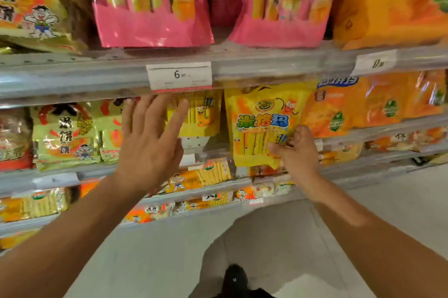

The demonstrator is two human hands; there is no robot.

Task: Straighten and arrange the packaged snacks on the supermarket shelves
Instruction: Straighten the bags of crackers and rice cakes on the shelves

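The right hand (297,149) is pinching the yellow bag (261,125) while the left hand (150,142) is hovering open and empty, seemingly mid-straightening; next, it probably needs seating upright in the row.

Upper shelf (72,72): two tall bags (150,1) set side by side, price tag (179,75) clipped on the rail below them. Shelf beneath: front bag (264,125) gripped at its lower right by right hand (298,149); another bag (196,115) set further back to its left, partly covered by the spread left hand (150,142). More shelves stacked below.
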